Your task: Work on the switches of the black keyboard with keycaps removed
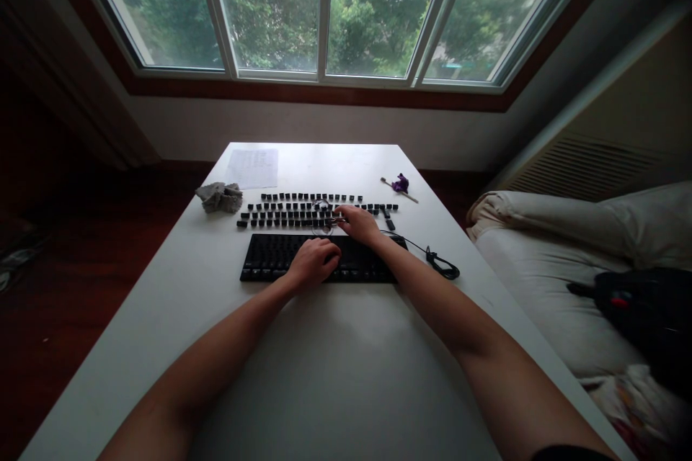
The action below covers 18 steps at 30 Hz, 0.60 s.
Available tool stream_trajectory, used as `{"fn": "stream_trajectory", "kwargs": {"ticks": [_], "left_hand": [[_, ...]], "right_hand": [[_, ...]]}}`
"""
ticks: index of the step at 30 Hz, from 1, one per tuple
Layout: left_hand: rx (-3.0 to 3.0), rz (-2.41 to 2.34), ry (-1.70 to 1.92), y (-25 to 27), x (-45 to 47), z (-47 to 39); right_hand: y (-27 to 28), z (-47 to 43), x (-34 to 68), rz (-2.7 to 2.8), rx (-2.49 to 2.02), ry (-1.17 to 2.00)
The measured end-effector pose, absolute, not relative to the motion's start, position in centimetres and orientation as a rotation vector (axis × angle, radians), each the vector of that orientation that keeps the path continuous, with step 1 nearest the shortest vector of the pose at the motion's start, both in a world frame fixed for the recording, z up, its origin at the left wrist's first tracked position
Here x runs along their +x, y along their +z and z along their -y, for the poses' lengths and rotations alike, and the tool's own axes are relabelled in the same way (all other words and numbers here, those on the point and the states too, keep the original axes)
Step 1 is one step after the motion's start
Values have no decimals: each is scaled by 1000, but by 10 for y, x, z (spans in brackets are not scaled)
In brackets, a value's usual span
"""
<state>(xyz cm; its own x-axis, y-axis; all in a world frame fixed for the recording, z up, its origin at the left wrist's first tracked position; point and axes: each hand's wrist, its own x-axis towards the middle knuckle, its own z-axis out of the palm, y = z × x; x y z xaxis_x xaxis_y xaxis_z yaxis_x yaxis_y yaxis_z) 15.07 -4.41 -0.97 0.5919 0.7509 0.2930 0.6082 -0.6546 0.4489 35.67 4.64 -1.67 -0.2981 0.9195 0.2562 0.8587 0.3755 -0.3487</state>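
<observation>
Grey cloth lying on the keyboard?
No, the grey cloth lies on the white table, beyond the keyboard and left of the loose keycaps.

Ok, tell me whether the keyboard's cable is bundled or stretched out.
Mostly bundled: the cable lies looped right of the keyboard, with one loose stretch running toward it.
</observation>
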Motion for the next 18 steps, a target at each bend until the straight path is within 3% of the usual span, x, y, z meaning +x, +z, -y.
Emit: {"fn": "stream_trajectory", "kwargs": {"ticks": [11,18], "left_hand": [[2682,-1085,618,-11,151,51],[2771,-1022,576,-12,153,58]], "right_hand": [[-5,-2,385,1910,-1186,623],[18,47,415,1802,-1205,502]]}}
